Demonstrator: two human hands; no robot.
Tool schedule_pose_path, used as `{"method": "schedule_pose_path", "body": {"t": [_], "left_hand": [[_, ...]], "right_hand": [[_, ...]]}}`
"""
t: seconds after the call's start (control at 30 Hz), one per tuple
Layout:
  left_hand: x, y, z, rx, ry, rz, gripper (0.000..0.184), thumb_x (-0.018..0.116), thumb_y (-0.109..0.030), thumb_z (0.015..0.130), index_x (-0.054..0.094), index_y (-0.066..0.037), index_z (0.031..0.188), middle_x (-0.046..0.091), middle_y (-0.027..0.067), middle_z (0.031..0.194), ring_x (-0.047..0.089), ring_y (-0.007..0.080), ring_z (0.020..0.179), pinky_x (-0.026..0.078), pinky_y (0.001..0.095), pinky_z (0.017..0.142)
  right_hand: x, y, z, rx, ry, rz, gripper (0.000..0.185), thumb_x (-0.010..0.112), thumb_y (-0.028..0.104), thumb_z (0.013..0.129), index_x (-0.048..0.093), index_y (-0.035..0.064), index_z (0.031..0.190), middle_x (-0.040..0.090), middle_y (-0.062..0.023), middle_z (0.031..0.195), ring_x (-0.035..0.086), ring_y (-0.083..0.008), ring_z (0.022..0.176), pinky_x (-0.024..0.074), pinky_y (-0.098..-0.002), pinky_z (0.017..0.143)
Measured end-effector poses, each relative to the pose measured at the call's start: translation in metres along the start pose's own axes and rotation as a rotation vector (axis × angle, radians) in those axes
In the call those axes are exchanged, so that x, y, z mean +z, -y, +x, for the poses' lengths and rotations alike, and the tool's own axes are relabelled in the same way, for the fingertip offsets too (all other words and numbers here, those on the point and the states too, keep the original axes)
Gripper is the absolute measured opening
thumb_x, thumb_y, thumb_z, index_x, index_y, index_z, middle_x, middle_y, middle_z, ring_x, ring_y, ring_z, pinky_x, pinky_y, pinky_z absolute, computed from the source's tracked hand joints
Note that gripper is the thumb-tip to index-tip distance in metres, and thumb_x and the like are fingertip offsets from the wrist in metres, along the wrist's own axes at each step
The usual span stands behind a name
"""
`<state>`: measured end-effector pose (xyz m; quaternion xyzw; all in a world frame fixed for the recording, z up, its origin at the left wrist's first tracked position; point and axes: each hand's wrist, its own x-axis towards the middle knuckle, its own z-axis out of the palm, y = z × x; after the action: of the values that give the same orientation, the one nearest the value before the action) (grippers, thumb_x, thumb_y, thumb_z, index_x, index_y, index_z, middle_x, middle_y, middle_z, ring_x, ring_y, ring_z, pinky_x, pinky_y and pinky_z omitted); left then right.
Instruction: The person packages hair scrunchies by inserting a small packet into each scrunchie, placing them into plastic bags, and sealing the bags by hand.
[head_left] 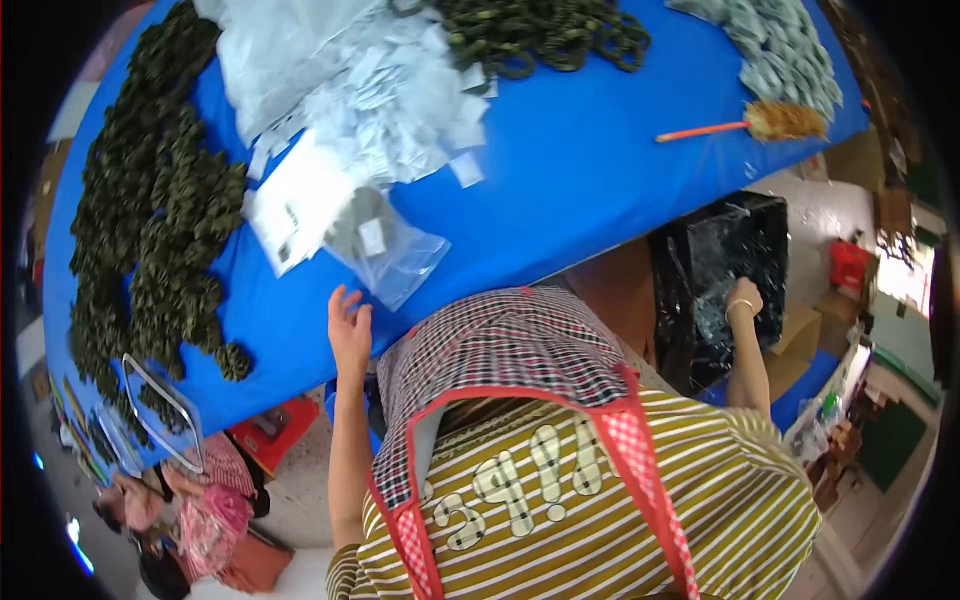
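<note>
My left hand (350, 328) is raised at the table's front edge, fingers apart and holding nothing. Just beyond it lies a clear plastic bag (405, 262) with a grey-green item and a white label inside, partly over a white printed packet (300, 205). My right hand (742, 298) reaches down to the right, into a box lined with a black plastic bag (690, 250). Its fingers are curled closed, and what they hold, if anything, is hidden. Crumpled clear plastic (712, 310) lies beside that hand in the box.
The blue-covered table (560, 170) bears a long heap of dark olive ruffled rings (160, 200), loose white tags (400, 110), dark green loops (550, 30), grey-green bundles (785, 45) and an orange-handled brush (780, 121). Other people (210, 510) sit at the lower left.
</note>
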<state>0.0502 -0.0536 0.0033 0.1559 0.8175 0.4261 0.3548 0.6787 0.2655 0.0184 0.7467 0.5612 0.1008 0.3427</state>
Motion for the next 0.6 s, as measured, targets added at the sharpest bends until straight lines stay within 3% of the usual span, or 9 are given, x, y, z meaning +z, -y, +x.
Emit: {"method": "schedule_pose_path", "body": {"t": [0.07, 0.1, 0.13, 0.27, 0.33, 0.4, 0.43, 0.53, 0.6], "left_hand": [[-0.006, -0.011, -0.007, 0.346, -0.217, 0.581, 0.048, 0.057, 0.000, 0.079, 0.044, 0.000, 0.125, 0.054, 0.0176, 0.117, 0.057, 0.0301, 0.099, 0.046, 0.0369, 0.084], [-0.009, -0.016, -0.005, 0.602, -0.295, 0.739, 0.052, 0.057, 0.002, 0.076, 0.045, -0.002, 0.126, 0.051, 0.0198, 0.120, 0.049, 0.0355, 0.109, 0.040, 0.0411, 0.093], [-0.011, -0.012, 0.000, 0.654, -0.297, 0.827, 0.056, 0.059, 0.000, 0.073, 0.045, -0.005, 0.127, 0.049, 0.0181, 0.124, 0.045, 0.0320, 0.116, 0.036, 0.0414, 0.097], [0.000, -0.011, 0.020, 1.022, -0.212, 1.123, 0.055, 0.057, -0.001, 0.070, 0.049, -0.010, 0.124, 0.047, 0.0110, 0.127, 0.043, 0.0265, 0.119, 0.036, 0.0400, 0.096], [0.008, -0.011, 0.025, 1.092, -0.132, 1.126, 0.049, 0.056, -0.001, 0.070, 0.053, -0.011, 0.118, 0.048, 0.0075, 0.127, 0.043, 0.0246, 0.119, 0.036, 0.0392, 0.093], [0.013, -0.009, 0.028, 1.073, -0.026, 1.025, 0.040, 0.056, -0.001, 0.071, 0.057, -0.012, 0.110, 0.050, 0.0041, 0.125, 0.045, 0.0232, 0.118, 0.037, 0.0385, 0.090], [0.016, -0.001, 0.033, 1.077, -0.050, 0.935, 0.026, 0.058, -0.006, 0.071, 0.061, -0.012, 0.096, 0.058, 0.0025, 0.112, 0.051, 0.0212, 0.109, 0.038, 0.0380, 0.086], [0.022, -0.004, 0.021, 0.726, -0.156, 0.503, 0.010, 0.057, -0.010, 0.078, 0.063, -0.009, 0.086, 0.063, 0.0055, 0.092, 0.057, 0.0257, 0.090, 0.040, 0.0373, 0.082], [0.037, 0.003, 0.017, 0.468, -0.282, 0.194, 0.016, 0.054, -0.014, 0.086, 0.062, -0.003, 0.078, 0.063, 0.0072, 0.079, 0.057, 0.0231, 0.078, 0.043, 0.0333, 0.070]], "right_hand": [[-0.103, 0.076, -0.056, -0.183, -0.286, 0.196, 0.026, 0.045, 0.028, 0.092, 0.064, 0.0099, 0.088, 0.067, -0.0106, 0.086, 0.063, -0.0343, 0.071, 0.0511, -0.0419, 0.064], [-0.116, 0.113, -0.066, -0.498, -0.557, 0.465, 0.022, 0.052, 0.026, 0.090, 0.064, 0.0075, 0.091, 0.066, -0.0107, 0.080, 0.062, -0.0333, 0.066, 0.0503, -0.0386, 0.057], [-0.139, 0.161, -0.085, -0.785, -0.932, 0.685, 0.014, 0.059, 0.019, 0.085, 0.063, 0.0061, 0.089, 0.065, -0.0102, 0.080, 0.063, -0.0293, 0.068, 0.0503, -0.0348, 0.057], [-0.232, 0.306, -0.198, -1.762, -0.808, 0.787, 0.029, 0.058, 0.012, 0.074, 0.061, 0.0092, 0.103, 0.058, -0.0105, 0.110, 0.057, -0.0276, 0.100, 0.0480, -0.0371, 0.081], [-0.235, 0.350, -0.227, -2.022, -1.020, 0.608, 0.027, 0.056, 0.010, 0.077, 0.061, 0.0118, 0.103, 0.055, -0.0058, 0.117, 0.055, -0.0286, 0.103, 0.0449, -0.0388, 0.085], [-0.236, 0.385, -0.229, -2.253, -1.015, 0.501, 0.018, 0.056, 0.010, 0.078, 0.062, 0.0116, 0.095, 0.058, -0.0040, 0.110, 0.057, -0.0267, 0.098, 0.0441, -0.0383, 0.085], [-0.234, 0.398, -0.231, -2.371, -1.007, 0.436, 0.013, 0.056, 0.010, 0.079, 0.063, 0.0115, 0.090, 0.060, -0.0031, 0.106, 0.058, -0.0258, 0.096, 0.0437, -0.0381, 0.084], [-0.216, 0.406, -0.237, -2.163, -0.303, 1.027, 0.004, 0.058, 0.012, 0.081, 0.061, 0.0094, 0.079, 0.062, -0.0031, 0.091, 0.060, -0.0224, 0.087, 0.0434, -0.0370, 0.081], [-0.227, 0.396, -0.258, -1.874, 0.046, 1.234, 0.009, 0.059, 0.015, 0.083, 0.060, 0.0072, 0.079, 0.060, -0.0066, 0.073, 0.060, -0.0227, 0.068, 0.0457, -0.0339, 0.066]]}}
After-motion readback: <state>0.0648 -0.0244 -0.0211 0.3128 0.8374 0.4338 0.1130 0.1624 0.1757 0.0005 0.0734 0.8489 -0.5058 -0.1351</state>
